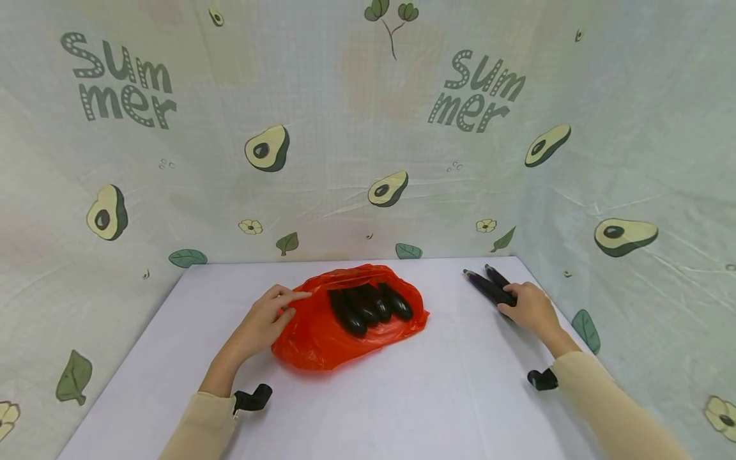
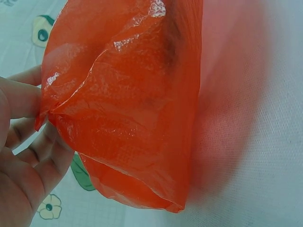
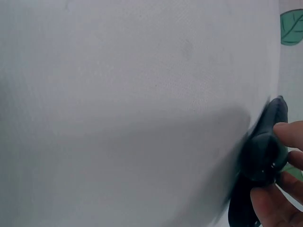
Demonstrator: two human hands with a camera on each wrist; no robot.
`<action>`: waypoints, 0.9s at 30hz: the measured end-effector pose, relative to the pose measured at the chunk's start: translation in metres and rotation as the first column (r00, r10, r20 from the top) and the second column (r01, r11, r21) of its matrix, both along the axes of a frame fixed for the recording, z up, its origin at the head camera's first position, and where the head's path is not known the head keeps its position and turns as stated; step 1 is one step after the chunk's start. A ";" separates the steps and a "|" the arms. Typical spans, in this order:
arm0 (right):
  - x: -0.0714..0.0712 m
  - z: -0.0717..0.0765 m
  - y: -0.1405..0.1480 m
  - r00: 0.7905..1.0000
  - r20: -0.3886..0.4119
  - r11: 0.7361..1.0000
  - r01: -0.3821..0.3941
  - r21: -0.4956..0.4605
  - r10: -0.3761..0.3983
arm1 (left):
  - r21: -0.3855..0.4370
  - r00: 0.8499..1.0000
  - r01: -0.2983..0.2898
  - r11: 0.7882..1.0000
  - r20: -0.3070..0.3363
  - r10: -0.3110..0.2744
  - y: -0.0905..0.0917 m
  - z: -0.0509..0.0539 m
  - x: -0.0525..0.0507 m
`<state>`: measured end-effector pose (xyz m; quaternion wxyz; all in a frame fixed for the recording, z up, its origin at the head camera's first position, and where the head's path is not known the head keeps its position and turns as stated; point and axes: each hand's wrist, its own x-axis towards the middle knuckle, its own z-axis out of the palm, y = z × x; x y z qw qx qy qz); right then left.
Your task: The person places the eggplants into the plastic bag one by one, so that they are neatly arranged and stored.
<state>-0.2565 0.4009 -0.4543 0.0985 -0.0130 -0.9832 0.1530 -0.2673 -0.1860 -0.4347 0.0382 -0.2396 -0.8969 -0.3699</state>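
Observation:
A red plastic bag lies on the table with its mouth spread, and several dark eggplants rest side by side in it. My left hand is at the bag's left side. In the left wrist view the fingers and thumb pinch the edge of the red bag. At the right, two more eggplants lie close together. My right hand grips one of them near its rounded end. In the right wrist view, thumb and fingers are around that eggplant, and the other eggplant is beside it.
A white cloth covers the table. Behind and at both sides hangs a pale curtain printed with avocados and leaves. Each wrist carries a black camera mount, one at the left wrist and one at the right wrist.

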 end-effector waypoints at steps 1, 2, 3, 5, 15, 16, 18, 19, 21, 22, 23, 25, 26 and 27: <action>-0.001 -0.002 0.000 1.000 0.012 1.000 0.003 0.001 -0.003 | 0.002 1.000 0.000 1.000 0.002 0.000 0.000 0.000 0.000; -0.002 -0.003 0.000 1.000 0.022 1.000 0.005 0.005 -0.005 | 0.004 1.000 0.000 1.000 0.004 0.000 0.000 0.000 0.001; -0.002 -0.004 0.000 1.000 0.030 1.000 0.008 0.007 -0.008 | 0.005 1.000 0.001 1.000 0.006 -0.001 0.000 0.001 0.001; -0.002 -0.004 0.000 0.999 0.041 1.000 0.009 0.014 -0.009 | 0.008 1.000 0.003 1.000 0.012 -0.003 0.000 0.001 0.002; -0.002 0.003 -0.003 0.997 0.070 0.999 -0.035 -0.001 0.035 | 0.002 1.000 -0.001 1.000 0.003 0.001 -0.001 0.001 0.001; -0.001 0.004 -0.004 0.996 0.079 0.999 -0.038 -0.004 0.039 | 0.003 1.000 -0.001 1.000 0.006 0.001 -0.001 0.001 0.001; -0.001 0.006 -0.006 0.994 0.102 0.999 -0.036 -0.010 0.037 | 0.005 1.000 -0.001 1.000 0.008 0.001 -0.001 0.000 0.001; -0.001 0.006 -0.006 0.993 0.115 0.999 -0.032 -0.012 0.034 | 0.007 1.000 -0.002 1.000 0.009 0.002 -0.001 0.000 0.001; -0.001 0.007 -0.006 0.990 0.140 1.000 -0.024 -0.016 0.026 | 0.010 1.000 -0.002 1.000 0.011 0.002 -0.001 0.001 0.002; -0.001 0.007 -0.006 0.988 0.153 1.000 -0.019 -0.018 0.022 | 0.013 1.000 -0.002 1.000 0.012 0.002 -0.001 0.001 0.002; -0.001 0.007 -0.006 0.987 0.162 1.000 -0.016 -0.019 0.019 | 0.015 1.000 -0.001 1.000 0.012 0.001 -0.001 0.001 0.002; 0.000 0.007 -0.006 0.985 0.174 1.000 -0.013 -0.021 0.016 | 0.017 1.000 0.001 1.000 0.011 -0.001 -0.001 0.002 0.002; 0.000 0.007 -0.006 0.984 0.175 1.000 -0.011 -0.022 0.015 | 0.017 1.000 0.003 1.000 0.010 -0.003 -0.001 0.002 0.002; 0.000 0.007 -0.006 0.985 0.174 1.000 -0.009 -0.020 0.012 | 0.018 1.000 0.002 1.000 0.008 -0.002 -0.001 0.002 0.002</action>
